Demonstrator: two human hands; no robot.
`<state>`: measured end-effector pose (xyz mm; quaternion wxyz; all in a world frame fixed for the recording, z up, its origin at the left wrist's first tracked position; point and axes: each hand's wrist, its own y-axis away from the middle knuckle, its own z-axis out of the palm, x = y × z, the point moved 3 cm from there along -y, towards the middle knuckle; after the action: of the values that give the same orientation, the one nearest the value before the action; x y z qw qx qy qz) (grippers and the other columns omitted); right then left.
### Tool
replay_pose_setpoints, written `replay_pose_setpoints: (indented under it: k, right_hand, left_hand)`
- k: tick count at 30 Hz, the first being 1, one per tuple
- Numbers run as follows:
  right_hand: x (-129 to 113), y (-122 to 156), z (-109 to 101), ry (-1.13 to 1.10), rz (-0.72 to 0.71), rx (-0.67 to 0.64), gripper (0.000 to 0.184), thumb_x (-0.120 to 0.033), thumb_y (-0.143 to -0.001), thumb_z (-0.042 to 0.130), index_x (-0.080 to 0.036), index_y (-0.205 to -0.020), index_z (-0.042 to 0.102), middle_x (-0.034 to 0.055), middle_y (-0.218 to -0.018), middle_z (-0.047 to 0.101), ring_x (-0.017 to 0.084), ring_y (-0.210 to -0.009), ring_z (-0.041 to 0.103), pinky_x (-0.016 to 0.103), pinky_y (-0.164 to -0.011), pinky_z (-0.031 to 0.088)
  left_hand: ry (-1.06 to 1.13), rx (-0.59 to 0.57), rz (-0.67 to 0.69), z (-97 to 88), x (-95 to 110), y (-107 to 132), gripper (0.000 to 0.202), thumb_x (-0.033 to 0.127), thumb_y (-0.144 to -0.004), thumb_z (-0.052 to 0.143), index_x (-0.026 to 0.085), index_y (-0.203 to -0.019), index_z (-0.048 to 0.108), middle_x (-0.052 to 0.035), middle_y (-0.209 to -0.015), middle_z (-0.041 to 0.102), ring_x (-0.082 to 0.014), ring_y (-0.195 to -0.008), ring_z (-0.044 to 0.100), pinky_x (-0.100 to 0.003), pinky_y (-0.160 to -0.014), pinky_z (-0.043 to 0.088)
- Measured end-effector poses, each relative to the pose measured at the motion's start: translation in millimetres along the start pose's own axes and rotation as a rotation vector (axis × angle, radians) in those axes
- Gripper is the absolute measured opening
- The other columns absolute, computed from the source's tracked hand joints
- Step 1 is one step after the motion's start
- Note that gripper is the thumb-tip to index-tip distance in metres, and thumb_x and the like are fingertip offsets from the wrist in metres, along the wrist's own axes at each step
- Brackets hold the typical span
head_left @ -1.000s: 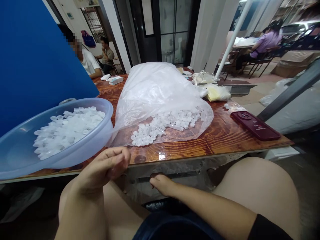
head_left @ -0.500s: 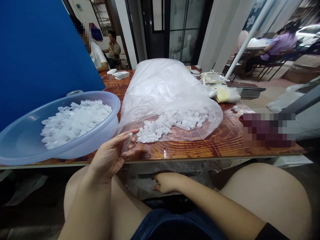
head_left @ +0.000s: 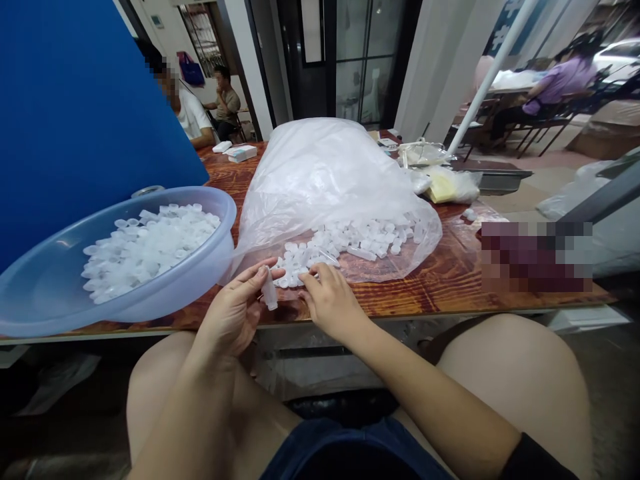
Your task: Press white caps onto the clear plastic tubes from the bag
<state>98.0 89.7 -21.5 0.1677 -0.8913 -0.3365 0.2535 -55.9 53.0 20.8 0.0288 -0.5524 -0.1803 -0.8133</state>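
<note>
Our left hand is pinching a clear tube just below frame centre, while our right hand, up from the lap, is laying open, empty fingers on the caps beside it.

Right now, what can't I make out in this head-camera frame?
Head view, dark red thing at far right: pixelated over.
Head view, plastic bag: cloudy film hides its upper contents.
Head view, right hand: fingertips reach white caps at the bag's mouth; whether its grip holds one is too small to tell.
Head view, blue basin: left side cut off by the frame edge.
</note>
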Motion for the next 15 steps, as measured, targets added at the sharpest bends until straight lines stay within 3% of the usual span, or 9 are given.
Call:
replay_pose_setpoints:
  k: [3,10,15]
  right_hand:
    - [-2,0,0,0.008,0.013,-0.01,0.026,-0.016,-0.092,0.045,-0.015,-0.111,0.061,0.0154,-0.109,0.052,0.028,-0.097,0.047,0.041,-0.084,0.043]
    - [2,-4,-3,-0.031,0.015,0.001,0.017,-0.015,-0.09,0.048,-0.014,-0.1,0.061,0.0162,-0.11,0.052,0.028,-0.099,0.046,0.042,-0.086,0.042]
    - [8,-5,-18,-0.41,0.004,0.093,0.015,-0.014,-0.089,0.048,-0.013,-0.103,0.056,0.0126,-0.097,0.06,0.022,-0.091,0.055,0.035,-0.08,0.048]
  left_hand:
    - [-0.055,0.006,-0.007,-1.1,0,1,0.042,0.031,-0.069,0.081,0.019,-0.108,0.068,-0.0064,-0.101,0.072,-0.0108,-0.067,0.065,-0.021,-0.061,0.057]
    - [-0.293,0.011,-0.016,-11.1,2,0,0.046,0.034,-0.056,0.089,0.017,-0.095,0.069,0.0003,-0.078,0.067,-0.0125,-0.067,0.068,-0.021,-0.061,0.058]
    - [-0.206,0.022,-0.013,-14.9,5,-1,0.048,0.03,-0.049,0.092,0.015,-0.087,0.067,0.0008,-0.074,0.068,-0.016,-0.067,0.071,-0.024,-0.066,0.06]
